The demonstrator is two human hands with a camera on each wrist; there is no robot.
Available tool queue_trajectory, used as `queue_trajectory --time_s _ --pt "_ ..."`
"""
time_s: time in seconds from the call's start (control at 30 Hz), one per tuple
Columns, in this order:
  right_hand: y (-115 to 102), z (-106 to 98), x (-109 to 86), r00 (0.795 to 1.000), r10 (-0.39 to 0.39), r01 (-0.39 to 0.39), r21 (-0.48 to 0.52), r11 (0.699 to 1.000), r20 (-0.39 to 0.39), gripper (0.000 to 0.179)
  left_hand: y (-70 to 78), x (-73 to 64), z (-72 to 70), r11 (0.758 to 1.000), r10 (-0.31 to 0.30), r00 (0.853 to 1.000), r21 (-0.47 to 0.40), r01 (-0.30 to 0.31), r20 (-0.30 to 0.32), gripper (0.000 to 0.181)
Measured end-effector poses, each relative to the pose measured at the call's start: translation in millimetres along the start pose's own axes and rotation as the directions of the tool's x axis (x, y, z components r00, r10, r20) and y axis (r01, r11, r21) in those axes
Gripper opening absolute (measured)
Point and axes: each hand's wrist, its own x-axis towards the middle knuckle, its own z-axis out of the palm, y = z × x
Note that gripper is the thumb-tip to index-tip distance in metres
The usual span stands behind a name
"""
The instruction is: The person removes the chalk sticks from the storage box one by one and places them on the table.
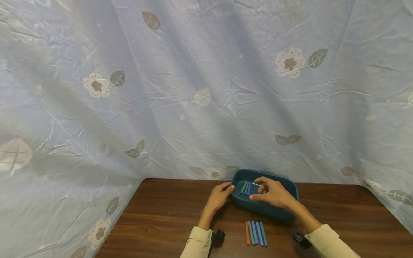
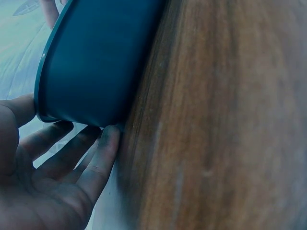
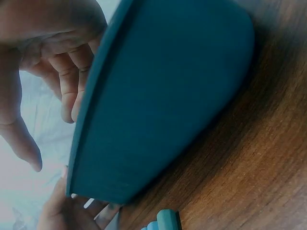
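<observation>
A dark teal plastic basin point(image 1: 262, 209) stands at the back of the table. My left hand point(image 1: 220, 197) holds its left end, thumb at the rim and fingers against the outer wall, as the left wrist view shows. Inside, towards that end, green sticks point(image 1: 243, 187) and blue sticks point(image 1: 248, 189) lie side by side. Over the basin's opening my right hand point(image 1: 272, 192) is bent, thumb and fingers apart, with nothing seen between them. In front of the basin lies a row of slim sticks: one red stick point(image 1: 247, 233), green sticks point(image 1: 263, 234) and blue sticks point(image 1: 255, 233).
The brown wood-grain table point(image 1: 167, 215) reaches back to a pale blue curtain point(image 1: 206, 136) printed with flowers and leaves, close behind the basin. Black wrist devices point(image 1: 218, 237) show at both sleeves.
</observation>
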Motion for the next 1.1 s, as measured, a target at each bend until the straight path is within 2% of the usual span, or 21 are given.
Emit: queue_trajectory --time_s 0.4,0.8,1.1 --pt "9.6 7.6 15.1 0.999 0.048 -0.048 -0.002 0.999 -0.013 0.084 0.2 0.6 0.1 1.000 -0.009 1.000 -0.007 0.009 -0.003 0.050" --pt "18.7 16.6 28.7 0.998 0.049 -0.049 -0.002 0.999 -0.036 0.084 0.2 1.6 -0.5 1.000 -0.001 1.000 0.001 0.001 -0.003 0.051" --pt "24.1 20.7 35.8 0.995 0.084 -0.084 -0.003 0.996 -0.046 0.084 1.4 1.2 -0.1 1.000 -0.004 1.000 -0.014 0.004 -0.001 0.049"
